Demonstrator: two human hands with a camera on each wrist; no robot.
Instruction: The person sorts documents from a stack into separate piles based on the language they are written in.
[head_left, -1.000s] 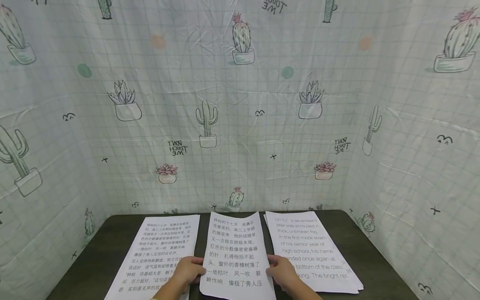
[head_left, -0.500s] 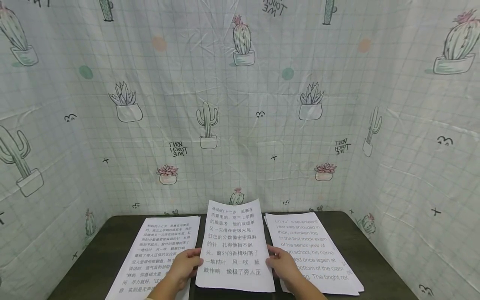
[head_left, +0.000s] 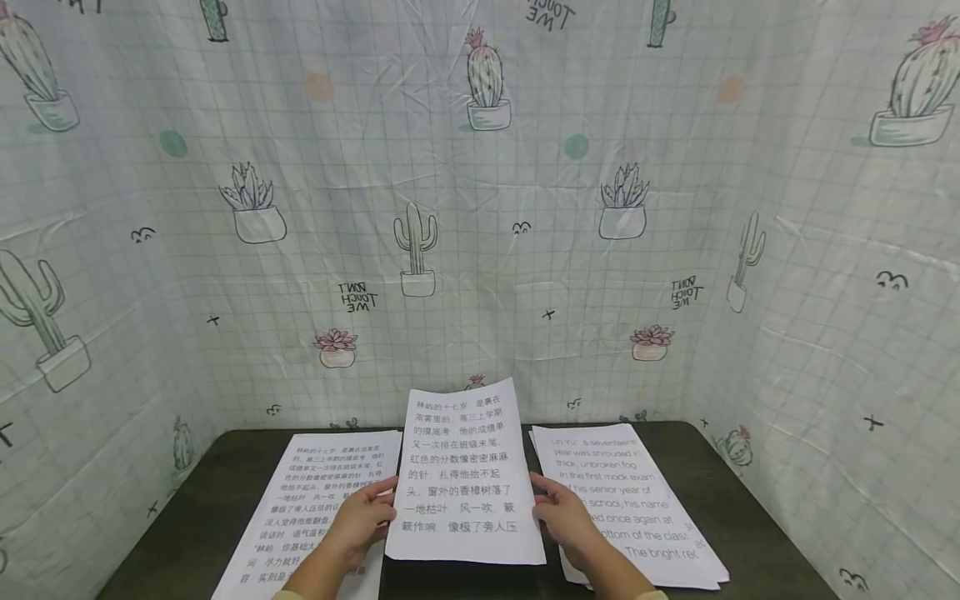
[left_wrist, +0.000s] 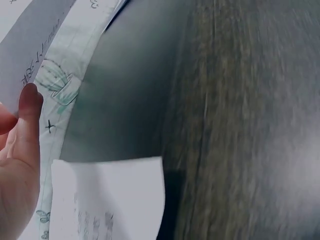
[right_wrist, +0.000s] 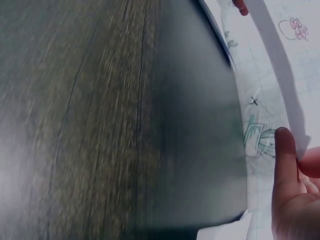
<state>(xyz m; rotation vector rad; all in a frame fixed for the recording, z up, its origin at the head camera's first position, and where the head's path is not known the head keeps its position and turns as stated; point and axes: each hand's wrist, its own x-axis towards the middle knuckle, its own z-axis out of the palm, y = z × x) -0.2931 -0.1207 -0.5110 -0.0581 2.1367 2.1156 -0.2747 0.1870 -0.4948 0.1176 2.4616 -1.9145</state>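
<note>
Between both hands, a white sheet of paper (head_left: 459, 471) printed with large Chinese characters is held above the table, tilted towards me. My left hand (head_left: 358, 525) pinches its left edge, thumb and fingers seen at the paper's border in the left wrist view, where the hand (left_wrist: 20, 160) is at the far left. My right hand (head_left: 564, 521) pinches the right edge; the right wrist view shows that hand (right_wrist: 297, 195) with thumb and finger at the paper (right_wrist: 285, 75). The sheet's top edge bows slightly and overlaps the curtain.
A Chinese-printed paper (head_left: 330, 483) lies left on the dark wooden table (head_left: 172, 517), partly behind the left hand. Right lies a slightly fanned stack of English-printed papers (head_left: 645, 542), partly covered by the right hand. A cactus-patterned curtain (head_left: 480, 250) surrounds the table's back and sides.
Both hands have raised the sheet, and its top edge now reaches higher against the curtain. Its lower edge has come into full view. The papers on either side have stayed put.
</note>
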